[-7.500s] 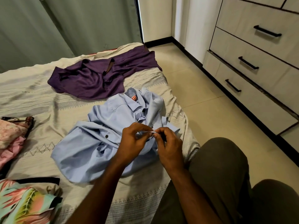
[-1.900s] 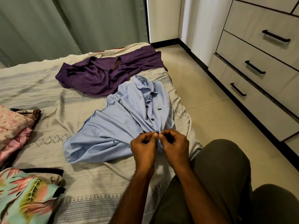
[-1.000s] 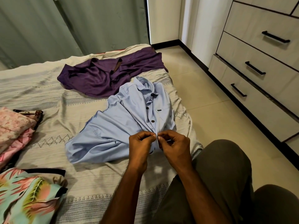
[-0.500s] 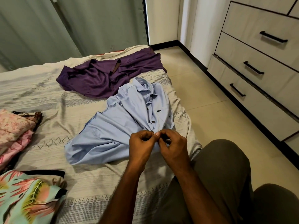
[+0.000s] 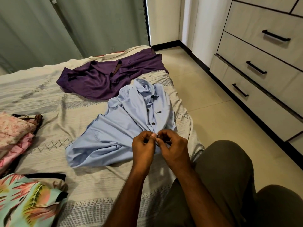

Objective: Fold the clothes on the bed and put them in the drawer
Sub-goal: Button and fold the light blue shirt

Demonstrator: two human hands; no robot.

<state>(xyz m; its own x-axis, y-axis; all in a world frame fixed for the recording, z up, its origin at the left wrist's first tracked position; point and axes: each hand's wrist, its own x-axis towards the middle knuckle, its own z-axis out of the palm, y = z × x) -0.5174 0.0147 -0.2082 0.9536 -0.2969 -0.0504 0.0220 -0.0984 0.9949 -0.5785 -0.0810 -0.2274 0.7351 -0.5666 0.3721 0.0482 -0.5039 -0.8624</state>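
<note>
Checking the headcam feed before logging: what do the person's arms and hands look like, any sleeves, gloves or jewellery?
Both forearms are bare up to the frame's edge: no sleeve shows. The left hand and right hand wear no gloves, and no ring, watch or band is visible. Olive-brown trousers cover the legs.

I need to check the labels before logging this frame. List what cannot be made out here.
- Head view: the button under work on the blue shirt is mostly hidden by the left hand and right hand.
- The shirt's lower hem is covered by both hands.
- The floral garment and the pink clothes are cut off by the left edge.
- The drawers are shut; their contents are unseen.
</note>
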